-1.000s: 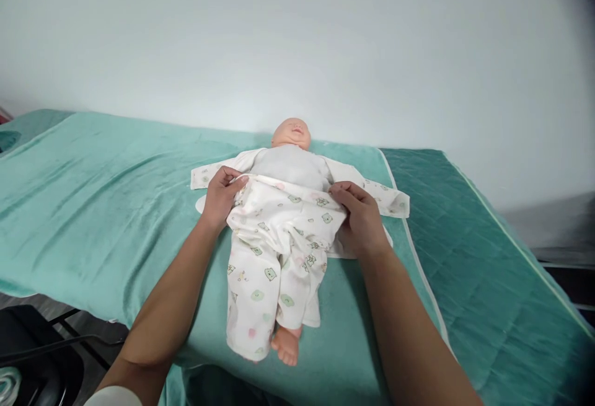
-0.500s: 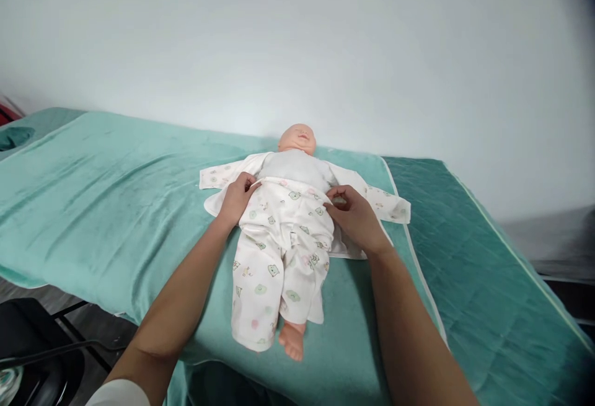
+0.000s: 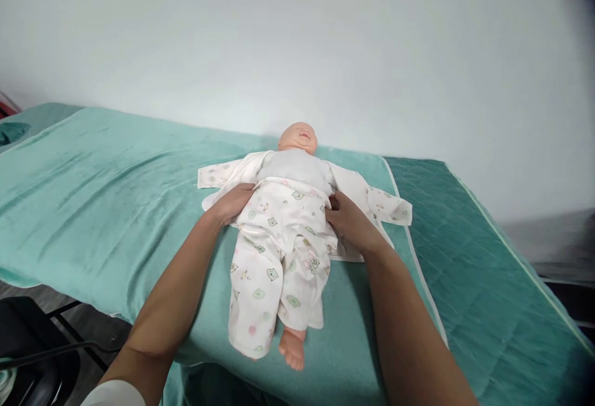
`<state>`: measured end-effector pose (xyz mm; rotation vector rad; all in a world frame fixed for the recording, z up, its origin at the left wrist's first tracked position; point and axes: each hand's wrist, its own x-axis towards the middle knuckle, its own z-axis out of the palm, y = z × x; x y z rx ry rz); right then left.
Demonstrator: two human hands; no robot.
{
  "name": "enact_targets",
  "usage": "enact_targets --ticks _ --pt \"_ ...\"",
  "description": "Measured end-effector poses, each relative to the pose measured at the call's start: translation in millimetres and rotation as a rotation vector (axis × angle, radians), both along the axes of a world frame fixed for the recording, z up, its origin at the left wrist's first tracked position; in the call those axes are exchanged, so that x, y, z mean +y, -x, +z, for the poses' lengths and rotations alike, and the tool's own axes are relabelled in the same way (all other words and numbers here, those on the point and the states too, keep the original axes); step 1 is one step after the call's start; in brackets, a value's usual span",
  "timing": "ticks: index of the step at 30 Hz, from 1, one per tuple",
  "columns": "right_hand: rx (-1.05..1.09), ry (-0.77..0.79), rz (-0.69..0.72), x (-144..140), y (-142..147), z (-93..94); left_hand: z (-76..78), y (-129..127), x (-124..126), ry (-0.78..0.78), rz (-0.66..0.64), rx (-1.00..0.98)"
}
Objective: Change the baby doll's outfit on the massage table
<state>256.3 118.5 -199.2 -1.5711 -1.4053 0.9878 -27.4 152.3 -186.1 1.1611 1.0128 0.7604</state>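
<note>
A baby doll (image 3: pixel 297 170) is laid on its back on a green towel (image 3: pixel 116 201), which is spread over a padded table (image 3: pixel 488 269) against a white wall (image 3: pixel 325 52). Printed trousers (image 3: pixel 276 257) are drawn up to the doll's waist. An open printed jacket (image 3: pixel 376 198) is spread flat beneath the doll.

The left hand (image 3: pixel 231 203) is laid against the waistband on the doll's one side, fingers curled loosely; whether cloth is pinched cannot be told. The right hand (image 3: pixel 346 221) is pressed to the waistband on the other side, fingers tucked toward the fabric; the grip itself is hidden.

The trousers are judged to be light, soft and limp, liable to bunch and to drag on the doll's body. They are best taken at the waistband, at both sides together. The doll is judged light, with a firm head and a yielding trunk.

Count: one doll, one pair of trousers, one jacket, one towel, two hands. One bare foot (image 3: pixel 292 349) is seen below a trouser leg; the other is not seen.
</note>
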Motion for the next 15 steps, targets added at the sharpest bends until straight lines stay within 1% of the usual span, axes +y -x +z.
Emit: enact_targets --ticks 3,6,8,13,15 --pt "0.284 0.068 0.029 -5.8 7.8 3.4 -2.2 -2.2 1.0 0.079 0.025 -0.141" --pt "0.500 0.085 0.022 -10.8 13.4 6.2 -5.5 -1.8 3.5 0.104 0.042 -0.195" --pt "0.551 0.084 0.028 -12.6 14.7 7.7 -7.2 -0.5 4.9 0.106 0.032 -0.203" --pt "0.599 0.065 0.048 -14.3 13.9 12.2 -7.7 2.2 5.2 0.096 0.013 -0.224" --pt "0.605 0.061 0.051 -14.5 13.0 14.6 -6.7 2.2 4.1 0.052 0.001 -0.206"
